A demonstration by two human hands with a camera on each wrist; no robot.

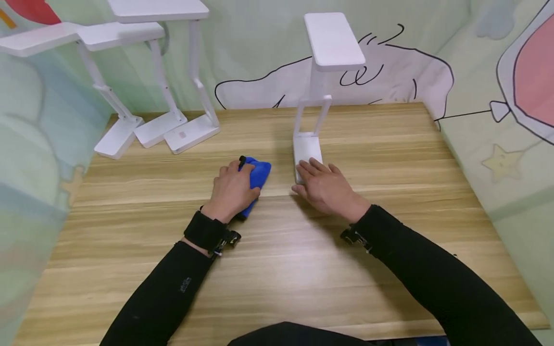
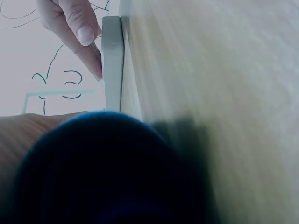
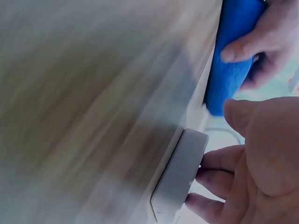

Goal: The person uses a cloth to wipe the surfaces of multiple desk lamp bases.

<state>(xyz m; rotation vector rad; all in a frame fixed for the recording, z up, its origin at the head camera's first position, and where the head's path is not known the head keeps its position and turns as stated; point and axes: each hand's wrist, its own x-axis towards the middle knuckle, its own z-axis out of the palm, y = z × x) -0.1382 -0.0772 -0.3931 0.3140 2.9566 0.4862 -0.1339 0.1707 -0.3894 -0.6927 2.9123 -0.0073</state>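
Observation:
My left hand [image 1: 231, 190] grips a folded blue cloth [image 1: 259, 174] that rests on the table left of a white desk lamp. In the right wrist view the thumb lies across the front of the cloth [image 3: 233, 77]. My right hand [image 1: 326, 186] rests on the front of the lamp's base [image 1: 306, 146], its fingers extended over the top. The lamp stands upright, with its flat rectangular head [image 1: 334, 41] raised above the forked arm. In the left wrist view the cloth fills the foreground, dark and blurred, and fingers of the right hand [image 2: 77, 28] touch the base [image 2: 112, 65].
Three similar white lamps stand at the back left, their bases [image 1: 119, 137], [image 1: 160, 127], [image 1: 192, 133] side by side. The wooden table [image 1: 277, 269] meets a curtain [image 1: 259, 57] printed with cartoon figures at the back and sides.

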